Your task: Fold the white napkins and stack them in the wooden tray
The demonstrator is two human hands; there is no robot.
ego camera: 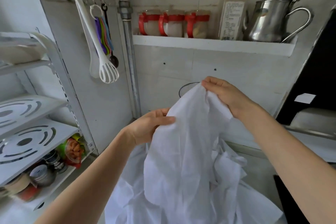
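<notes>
White wall behind; left hand and right hand pinch hanging napkin.

Pretty cramped kitchen corner: white tiled wall lit by soft daylight, with a grey metal pipe run down it. A white wall shelf is loaded with red-lidded jars, a tall bottle and a steel kettle. Utensils are hung on hooks, and a white rack is seen left.

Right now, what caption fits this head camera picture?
Both hands, left and right, lift a white napkin above the pile.
</notes>
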